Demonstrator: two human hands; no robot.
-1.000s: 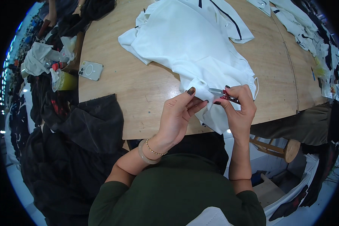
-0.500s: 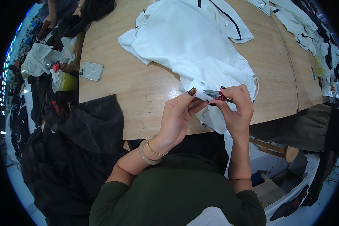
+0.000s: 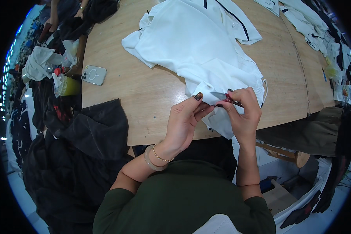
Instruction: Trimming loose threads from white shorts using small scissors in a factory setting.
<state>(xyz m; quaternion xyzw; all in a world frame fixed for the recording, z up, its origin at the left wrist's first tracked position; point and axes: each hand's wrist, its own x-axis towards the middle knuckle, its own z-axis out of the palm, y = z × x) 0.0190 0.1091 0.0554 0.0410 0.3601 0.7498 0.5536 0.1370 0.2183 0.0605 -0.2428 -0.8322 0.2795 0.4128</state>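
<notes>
A white garment (image 3: 187,43) with black trim and a drawstring lies spread over the wooden table, its near end hanging over the front edge. My left hand (image 3: 185,117) pinches a fold of it between thumb and fingers, near that edge. In my right hand (image 3: 245,111) is a small pair of thread snips (image 3: 227,98) with red on the handle. Its pointed blades face left, over the cloth just beside my left fingertips. Whether the tips touch a thread is too small to tell.
A phone (image 3: 94,75) lies at the table's left side. Dark cloth (image 3: 101,121) covers the left front corner, near a cup of yellow-green drink (image 3: 69,85). More white garments (image 3: 306,23) lie at the far right. A wooden stool (image 3: 300,158) stands below the right edge. Another person's hand (image 3: 81,11) shows far left.
The blades of the snips have come together; they stood slightly apart before. Both hands hold nearly the same place on the cloth.
</notes>
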